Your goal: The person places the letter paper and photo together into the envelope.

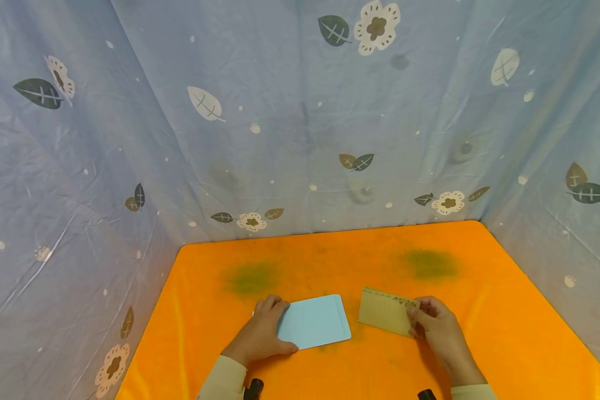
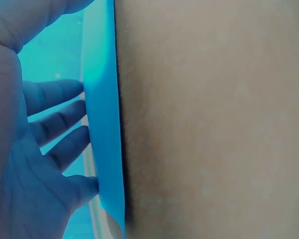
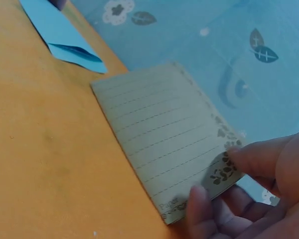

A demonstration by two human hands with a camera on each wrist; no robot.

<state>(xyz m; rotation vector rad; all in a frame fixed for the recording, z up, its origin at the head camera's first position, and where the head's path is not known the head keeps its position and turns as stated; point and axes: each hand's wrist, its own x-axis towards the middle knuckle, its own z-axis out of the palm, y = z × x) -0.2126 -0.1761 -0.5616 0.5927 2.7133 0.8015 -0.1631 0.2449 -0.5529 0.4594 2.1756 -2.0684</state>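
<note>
A light blue envelope [image 1: 314, 321] lies over the orange table, with my left hand [image 1: 267, 329] at its left end. The thumb is along its near edge and the fingers are at the far side. In the left wrist view, fingertips of the left hand [image 2: 50, 139] meet the blue envelope [image 2: 105, 124]. My right hand [image 1: 437, 328] pinches the right end of a folded tan letter sheet [image 1: 384, 312]. In the right wrist view, the letter sheet [image 3: 154, 129] shows dashed lines and a brown floral border; the envelope [image 3: 65, 42] gapes at its near end.
The orange tabletop [image 1: 340, 258] bears two dark greenish patches toward the back. Blue-grey curtains [image 1: 290, 111] with leaf and flower prints stand behind the table and on both sides.
</note>
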